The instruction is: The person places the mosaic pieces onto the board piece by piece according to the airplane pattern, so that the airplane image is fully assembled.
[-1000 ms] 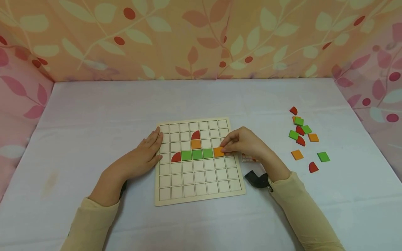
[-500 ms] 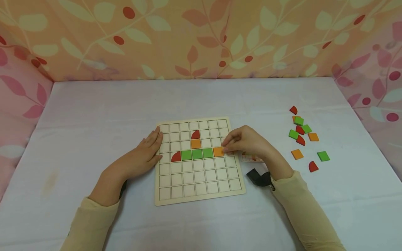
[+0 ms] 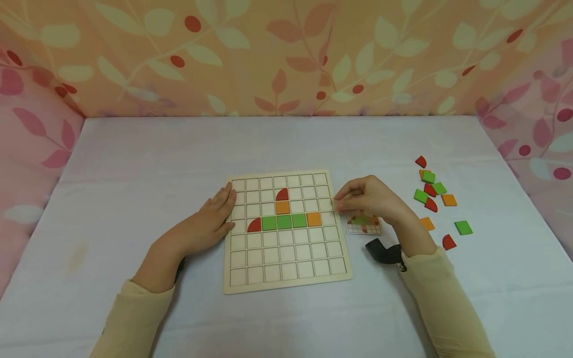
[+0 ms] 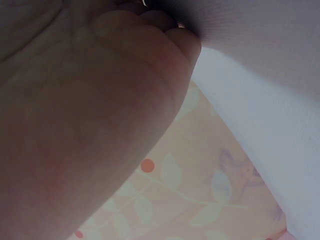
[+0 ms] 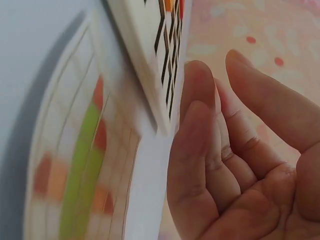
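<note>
Left hand (image 3: 205, 220), fingers straight, touches the left edge of the board (image 3: 288, 271); right hand (image 3: 370, 200), grip slack and empty, hangs beside its right. Bumping either edge could shift tiles (image 3: 284, 222).

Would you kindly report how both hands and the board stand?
Left hand at left edge of board. Right hand holding nothing, near board's right edge. Seven tiles on board. Right hand partly hides card in head view.
</note>
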Demonstrator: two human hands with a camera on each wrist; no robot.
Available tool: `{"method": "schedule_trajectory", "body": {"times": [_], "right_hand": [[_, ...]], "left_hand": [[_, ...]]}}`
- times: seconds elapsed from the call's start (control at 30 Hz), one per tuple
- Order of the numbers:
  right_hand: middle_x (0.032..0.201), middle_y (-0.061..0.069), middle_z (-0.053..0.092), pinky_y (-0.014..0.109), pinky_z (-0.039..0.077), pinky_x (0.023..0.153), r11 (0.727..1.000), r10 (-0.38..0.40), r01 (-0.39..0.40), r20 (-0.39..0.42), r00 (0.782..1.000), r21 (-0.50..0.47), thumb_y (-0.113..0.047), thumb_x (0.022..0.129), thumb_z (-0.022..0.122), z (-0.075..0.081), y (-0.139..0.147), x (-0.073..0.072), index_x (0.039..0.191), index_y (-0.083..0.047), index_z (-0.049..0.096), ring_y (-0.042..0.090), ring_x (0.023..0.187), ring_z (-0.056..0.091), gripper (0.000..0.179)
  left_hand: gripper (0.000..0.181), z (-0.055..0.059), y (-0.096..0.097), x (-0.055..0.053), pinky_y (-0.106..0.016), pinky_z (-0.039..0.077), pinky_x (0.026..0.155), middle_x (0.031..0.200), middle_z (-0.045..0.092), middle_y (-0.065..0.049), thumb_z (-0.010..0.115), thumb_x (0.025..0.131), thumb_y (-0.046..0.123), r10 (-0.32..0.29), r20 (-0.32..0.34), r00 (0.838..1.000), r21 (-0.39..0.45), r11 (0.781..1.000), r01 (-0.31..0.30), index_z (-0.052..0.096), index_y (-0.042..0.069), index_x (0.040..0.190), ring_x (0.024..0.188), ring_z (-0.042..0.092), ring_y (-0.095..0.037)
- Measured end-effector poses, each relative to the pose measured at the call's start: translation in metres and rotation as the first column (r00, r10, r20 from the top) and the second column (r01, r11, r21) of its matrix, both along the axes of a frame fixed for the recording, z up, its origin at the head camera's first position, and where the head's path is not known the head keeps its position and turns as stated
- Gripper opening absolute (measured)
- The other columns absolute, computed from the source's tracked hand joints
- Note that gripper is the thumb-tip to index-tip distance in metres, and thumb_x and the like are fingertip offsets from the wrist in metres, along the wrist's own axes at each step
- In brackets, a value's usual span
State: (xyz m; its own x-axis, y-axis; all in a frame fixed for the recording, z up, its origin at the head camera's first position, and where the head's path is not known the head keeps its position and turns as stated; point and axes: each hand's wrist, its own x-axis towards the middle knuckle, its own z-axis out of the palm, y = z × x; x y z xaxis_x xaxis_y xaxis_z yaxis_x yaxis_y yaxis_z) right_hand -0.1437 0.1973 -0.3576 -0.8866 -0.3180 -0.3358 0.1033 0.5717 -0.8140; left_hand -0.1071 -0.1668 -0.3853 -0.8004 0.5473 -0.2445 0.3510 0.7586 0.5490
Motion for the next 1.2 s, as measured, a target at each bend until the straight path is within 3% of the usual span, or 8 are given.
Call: {"method": "schedule_trajectory", "body": {"times": [0.23, 0.37, 0.6, 0.73, 0.87, 0.97, 1.2], "right_hand": [[0.079, 0.009, 0.068, 0.027, 0.048, 0.059, 0.999, -0.040, 0.041, -0.010, 0.999, 0.031, -0.015, 0.083, 0.073, -0.002, 0.025, 0.008, 0.096, 0.003, 0.068, 0.019, 0.067, 0.061, 0.023], [0.081, 0.010, 0.069, 0.028, 0.050, 0.068, 0.996, -0.071, 0.072, -0.021, 0.997, 0.056, -0.018, 0.082, 0.074, -0.003, 0.041, 0.013, 0.097, 0.002, 0.069, 0.019, 0.071, 0.062, 0.026], [0.084, 0.007, 0.070, 0.022, 0.049, 0.072, 0.988, -0.102, 0.107, -0.045, 0.994, 0.110, -0.024, 0.084, 0.073, -0.001, 0.070, 0.025, 0.102, 0.003, 0.068, 0.012, 0.081, 0.061, 0.032], [0.082, 0.003, 0.070, 0.021, 0.043, 0.060, 0.979, -0.139, 0.144, -0.044, 0.989, 0.144, -0.029, 0.083, 0.074, 0.000, 0.086, 0.030, 0.105, 0.001, 0.067, 0.009, 0.076, 0.056, 0.038], [0.084, -0.001, 0.071, 0.022, 0.042, 0.060, 0.972, -0.165, 0.167, -0.027, 0.986, 0.166, -0.032, 0.084, 0.072, 0.000, 0.103, 0.037, 0.109, 0.001, 0.065, 0.008, 0.077, 0.055, 0.042], [0.087, -0.002, 0.072, 0.023, 0.046, 0.067, 0.971, -0.159, 0.161, -0.029, 0.987, 0.179, -0.032, 0.085, 0.071, 0.000, 0.114, 0.042, 0.110, 0.002, 0.064, 0.009, 0.081, 0.059, 0.043], [0.086, 0.002, 0.072, 0.024, 0.050, 0.065, 0.974, -0.121, 0.129, -0.055, 0.991, 0.188, -0.024, 0.086, 0.070, -0.001, 0.134, 0.044, 0.109, 0.006, 0.064, 0.012, 0.075, 0.063, 0.038]], "left_hand": [[0.066, 0.001, 0.000, 0.001, -0.052, 0.006, 0.113, 0.156, -0.011, -0.016, 0.044, 0.100, 0.017, 0.001, -0.004, 1.000, 0.003, 1.000, -0.001, 0.006, -0.005, 0.148, 0.143, -0.006, -0.032], [0.065, 0.002, 0.000, 0.002, -0.052, 0.006, 0.113, 0.156, -0.010, -0.017, 0.044, 0.100, 0.017, 0.002, -0.006, 1.000, 0.004, 1.000, -0.002, 0.006, -0.006, 0.148, 0.143, -0.005, -0.033], [0.065, 0.003, 0.000, 0.002, -0.053, 0.007, 0.112, 0.156, -0.009, -0.018, 0.044, 0.100, 0.018, -0.005, -0.013, 1.000, 0.005, 1.000, 0.005, 0.007, -0.006, 0.148, 0.142, -0.003, -0.034], [0.065, 0.002, 0.001, 0.002, -0.053, 0.008, 0.112, 0.156, -0.008, -0.018, 0.044, 0.100, 0.018, -0.004, -0.013, 1.000, 0.000, 1.000, 0.004, 0.007, -0.007, 0.148, 0.142, -0.003, -0.034], [0.065, 0.002, 0.002, 0.001, -0.054, 0.008, 0.112, 0.156, -0.008, -0.019, 0.044, 0.100, 0.017, -0.009, -0.014, 1.000, 0.003, 1.000, 0.009, 0.007, -0.007, 0.148, 0.142, -0.003, -0.035], [0.066, 0.002, 0.002, 0.000, -0.053, 0.007, 0.112, 0.156, -0.009, -0.018, 0.044, 0.100, 0.017, -0.010, -0.007, 1.000, -0.001, 1.000, 0.010, 0.006, -0.006, 0.148, 0.143, -0.004, -0.034], [0.066, 0.000, 0.000, 0.000, -0.052, 0.006, 0.113, 0.156, -0.011, -0.016, 0.043, 0.100, 0.018, -0.007, 0.003, 1.000, -0.003, 1.000, 0.007, 0.004, -0.005, 0.148, 0.143, -0.006, -0.032]]}}
